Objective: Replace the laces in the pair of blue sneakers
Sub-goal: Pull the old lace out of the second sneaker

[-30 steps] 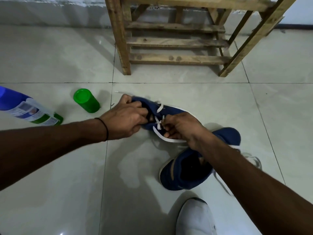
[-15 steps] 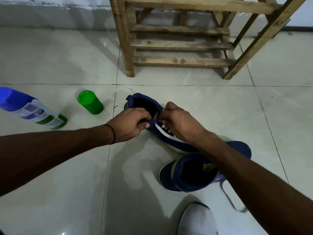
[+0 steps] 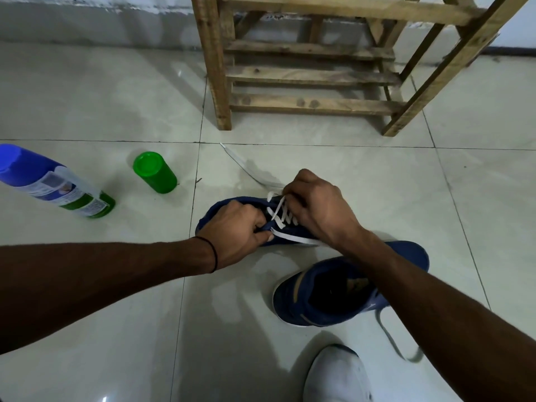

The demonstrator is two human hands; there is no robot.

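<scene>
Single wide-angle view, worn on the head, facing forward and steeply down onto the tiled floor. Close over both forearms, with left hand and right hand mid-frame and a wooden rack along the top edge.

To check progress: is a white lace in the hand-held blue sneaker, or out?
In: the flat white lace crosses the held blue sneaker several times; one end lies loose on the floor.
</scene>
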